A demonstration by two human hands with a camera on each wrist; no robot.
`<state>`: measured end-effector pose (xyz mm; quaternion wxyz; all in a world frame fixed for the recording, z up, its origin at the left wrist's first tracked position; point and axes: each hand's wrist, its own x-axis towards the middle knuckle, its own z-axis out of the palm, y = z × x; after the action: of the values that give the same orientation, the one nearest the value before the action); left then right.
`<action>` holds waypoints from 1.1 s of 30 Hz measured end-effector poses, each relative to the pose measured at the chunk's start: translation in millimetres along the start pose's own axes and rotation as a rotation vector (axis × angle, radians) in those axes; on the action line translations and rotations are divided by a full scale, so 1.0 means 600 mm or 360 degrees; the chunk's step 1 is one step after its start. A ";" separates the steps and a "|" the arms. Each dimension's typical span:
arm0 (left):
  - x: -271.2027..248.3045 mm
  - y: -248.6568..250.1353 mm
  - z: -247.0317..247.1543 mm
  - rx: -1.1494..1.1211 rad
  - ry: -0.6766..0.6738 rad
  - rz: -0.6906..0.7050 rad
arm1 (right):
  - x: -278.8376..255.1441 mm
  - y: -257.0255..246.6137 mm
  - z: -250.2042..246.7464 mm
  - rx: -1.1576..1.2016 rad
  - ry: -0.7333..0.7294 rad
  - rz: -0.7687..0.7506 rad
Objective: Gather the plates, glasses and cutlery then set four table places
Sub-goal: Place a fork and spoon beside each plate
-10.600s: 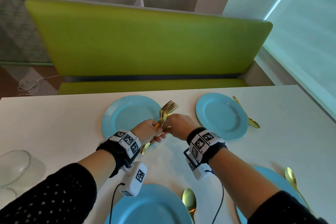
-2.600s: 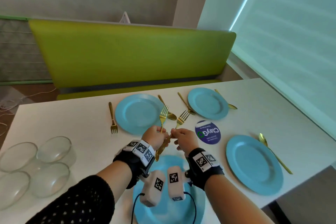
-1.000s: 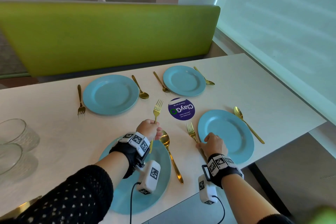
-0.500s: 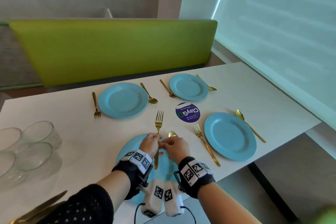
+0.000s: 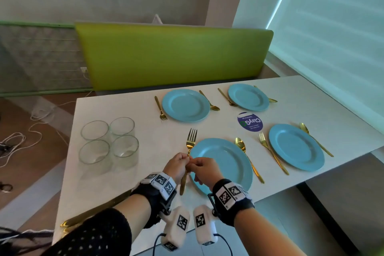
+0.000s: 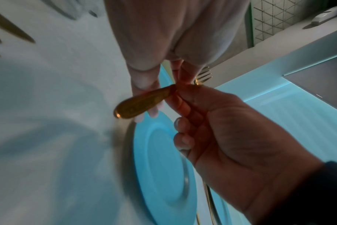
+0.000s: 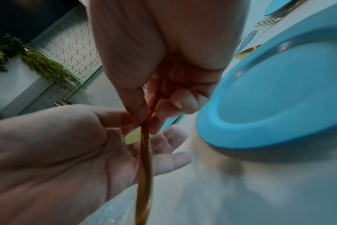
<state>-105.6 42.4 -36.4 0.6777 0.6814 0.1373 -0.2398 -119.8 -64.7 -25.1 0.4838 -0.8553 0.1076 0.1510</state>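
Black knitted sleeve with small white dots [image 5: 93, 237]; black wrist straps [image 5: 234, 203] bearing white blocks of square black-and-white markers; white cabled camera pods [image 5: 204, 227] beneath.

white table [image 5: 128, 174] | four blue plates: near [image 5: 224, 162], right [image 5: 296, 146], far left [image 5: 185, 105], far right [image 5: 248, 97] | gold fork [image 5: 188, 151] pinched by left hand [image 5: 176, 165] and right hand [image 5: 204, 169], left of near plate | four glasses [image 5: 109, 141] clustered left | round purple sticker [image 5: 250, 121] between plates | green bench [image 5: 172, 56] behind
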 end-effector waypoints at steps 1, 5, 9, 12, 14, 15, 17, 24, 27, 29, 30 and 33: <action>-0.006 -0.004 -0.013 0.0055 -0.0001 0.0004 | -0.002 -0.001 0.013 0.0004 0.0000 0.0007; -0.019 -0.026 -0.061 0.0369 0.0025 -0.0047 | -0.003 -0.005 0.047 -0.0154 -0.0053 0.0091; -0.035 -0.041 -0.108 0.0839 0.0170 -0.0097 | 0.009 0.007 0.061 -0.0573 -0.0081 0.0168; -0.044 -0.054 -0.142 0.1005 0.0245 -0.0108 | 0.014 0.019 0.066 -0.0842 -0.0118 0.0217; -0.044 -0.064 -0.158 0.1004 0.0279 -0.0100 | 0.016 0.024 0.072 -0.0958 -0.0126 0.0240; -0.045 -0.068 -0.165 0.1004 0.0300 -0.0098 | 0.017 0.026 0.076 -0.1005 -0.0123 0.0255; -0.047 -0.070 -0.173 0.1055 0.0315 -0.0086 | 0.022 0.033 0.084 -0.1057 -0.0091 0.0279; -0.046 -0.067 -0.178 0.1188 0.0381 -0.0053 | 0.032 0.047 0.102 -0.1057 0.0121 0.0381; -0.045 -0.068 -0.175 0.1186 0.0369 -0.0068 | 0.032 0.050 0.105 -0.1023 0.0182 0.0412; -0.046 -0.070 -0.175 0.1188 0.0366 -0.0083 | 0.032 0.052 0.102 -0.1007 0.0220 0.0418; -0.046 -0.070 -0.175 0.1190 0.0369 -0.0085 | 0.033 0.054 0.099 -0.0997 0.0241 0.0424; -0.049 -0.070 -0.174 0.1214 0.0377 -0.0087 | 0.032 0.057 0.088 -0.0989 0.0300 0.0430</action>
<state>-137.2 151.8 -60.7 0.3490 0.9032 0.1335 -0.2114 -121.5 -37.3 -85.2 0.1639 -0.9500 0.2127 0.1595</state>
